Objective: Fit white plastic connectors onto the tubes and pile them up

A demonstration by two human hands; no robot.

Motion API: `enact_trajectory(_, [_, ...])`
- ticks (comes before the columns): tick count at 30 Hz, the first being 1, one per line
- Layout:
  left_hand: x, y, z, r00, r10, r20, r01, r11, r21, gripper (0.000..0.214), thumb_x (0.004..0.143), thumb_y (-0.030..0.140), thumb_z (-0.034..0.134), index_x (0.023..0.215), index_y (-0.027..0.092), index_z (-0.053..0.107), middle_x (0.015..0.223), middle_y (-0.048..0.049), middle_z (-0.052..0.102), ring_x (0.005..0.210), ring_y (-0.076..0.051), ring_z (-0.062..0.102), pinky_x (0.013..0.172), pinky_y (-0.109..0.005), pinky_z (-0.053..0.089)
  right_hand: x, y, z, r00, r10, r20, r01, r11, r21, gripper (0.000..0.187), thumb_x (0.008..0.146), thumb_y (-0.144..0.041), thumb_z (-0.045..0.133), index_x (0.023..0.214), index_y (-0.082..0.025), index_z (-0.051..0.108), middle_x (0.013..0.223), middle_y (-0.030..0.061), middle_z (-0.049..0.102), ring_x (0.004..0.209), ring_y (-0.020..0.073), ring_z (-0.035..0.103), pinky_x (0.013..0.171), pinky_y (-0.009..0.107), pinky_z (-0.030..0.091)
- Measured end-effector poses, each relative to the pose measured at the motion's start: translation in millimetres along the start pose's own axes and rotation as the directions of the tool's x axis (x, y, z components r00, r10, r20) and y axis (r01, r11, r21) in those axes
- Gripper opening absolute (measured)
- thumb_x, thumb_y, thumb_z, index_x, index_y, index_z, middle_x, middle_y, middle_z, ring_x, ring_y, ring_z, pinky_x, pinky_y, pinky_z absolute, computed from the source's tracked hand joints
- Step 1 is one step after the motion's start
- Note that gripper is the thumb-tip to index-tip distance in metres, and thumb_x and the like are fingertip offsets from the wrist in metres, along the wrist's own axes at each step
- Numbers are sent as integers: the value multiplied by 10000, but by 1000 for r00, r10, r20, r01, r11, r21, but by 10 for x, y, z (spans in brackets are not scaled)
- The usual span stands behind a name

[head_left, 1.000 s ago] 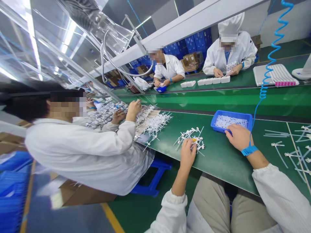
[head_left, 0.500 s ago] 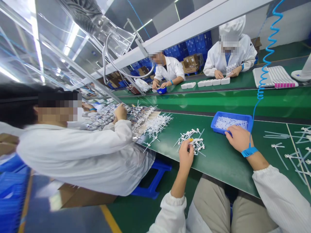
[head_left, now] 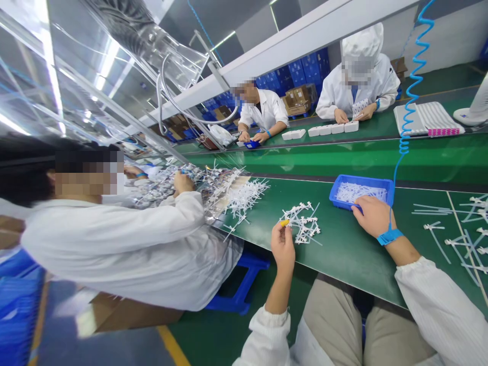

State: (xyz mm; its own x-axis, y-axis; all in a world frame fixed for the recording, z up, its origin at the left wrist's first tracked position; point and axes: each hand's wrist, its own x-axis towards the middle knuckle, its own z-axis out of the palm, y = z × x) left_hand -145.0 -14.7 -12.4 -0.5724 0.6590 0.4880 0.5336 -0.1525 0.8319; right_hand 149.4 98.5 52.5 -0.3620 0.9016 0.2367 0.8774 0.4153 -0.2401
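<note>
The blue tray (head_left: 340, 204) parallels the table's (head_left: 343, 254) far edge; right hand (head_left: 371, 216) touches its rim, left hand (head_left: 283, 248) curls beside cable ties (head_left: 307, 223), grips unclear.

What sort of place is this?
Probably a factory assembly line: people in white coats along green benches, a blue bin of small white parts, and a coiled blue cord leading down to a wrist strap.

At the left sits a co-worker (head_left: 114, 249) in white, with a blue stool (head_left: 239, 292) and a cardboard box (head_left: 131, 314) below. Across the way, white cases (head_left: 332, 129) stand in a row near a striped bundle (head_left: 429, 119); blue boxes (head_left: 314, 67) are stacked behind.
</note>
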Motion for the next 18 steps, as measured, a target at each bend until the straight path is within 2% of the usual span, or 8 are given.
enact_trajectory(4, [-38, -60, -22, 995, -52, -84, 47, 997, -56, 367, 1035, 506, 691, 1205, 184, 736, 1103, -97, 750, 998, -232, 738, 939, -361, 607, 2, 1, 1, 1000, -1, 1, 1, 1000, 8, 294, 1088, -323, 498, 1054, -178, 751, 1153, 132, 778, 1088, 292, 691, 861, 371, 490])
enact_trajectory(7, [-21, -139, -46, 982, -151, -116, 129, 975, -181, 407, 987, 507, 765, 1219, 174, 742, 1033, -79, 761, 961, -222, 744, 946, -371, 615, 1, 2, 7, 1000, 0, -7, 0, 1000, 12, 295, 1085, -323, 498, 1052, -178, 752, 1147, 133, 779, 1078, 290, 692, 864, 369, 496])
enact_trajectory(9, [22, -206, -62, 966, -229, -118, 174, 917, -360, 440, 926, 504, 841, 1203, 177, 744, 1021, -59, 752, 933, -190, 733, 931, -341, 618, -1, 3, 16, 1000, 0, -14, 0, 1000, 17, 286, 1082, -321, 507, 1056, -178, 753, 1146, 130, 779, 1078, 287, 694, 870, 364, 499])
enact_trajectory(12, [105, -301, -87, 948, -309, -76, 196, 756, -625, 456, 810, 454, 961, 1128, 204, 751, 1030, -18, 724, 901, -117, 694, 890, -238, 606, -3, 14, 38, 999, -5, -42, 7, 999, 36, 269, 1079, -307, 523, 1099, -180, 760, 1216, 126, 771, 1119, 284, 696, 906, 361, 510])
enact_trajectory(14, [151, -351, -111, 945, -324, -44, 205, 694, -690, 460, 768, 434, 999, 1090, 216, 753, 1045, -5, 713, 894, -87, 672, 864, -184, 595, -4, 29, 59, 999, -15, -52, 17, 999, 37, 269, 1079, -297, 532, 1148, -185, 767, 1344, 128, 738, 1181, 287, 688, 946, 369, 518])
enact_trajectory(18, [187, -413, -190, 946, -324, 6, 231, 662, -713, 474, 756, 462, 1004, 1077, 235, 738, 1071, -14, 713, 901, -93, 666, 798, -166, 602, -1, 57, 91, 999, -38, -2, 38, 999, 2, 284, 1064, -295, 572, 1259, -208, 760, 1508, 126, 658, 1234, 312, 681, 987, 410, 531])
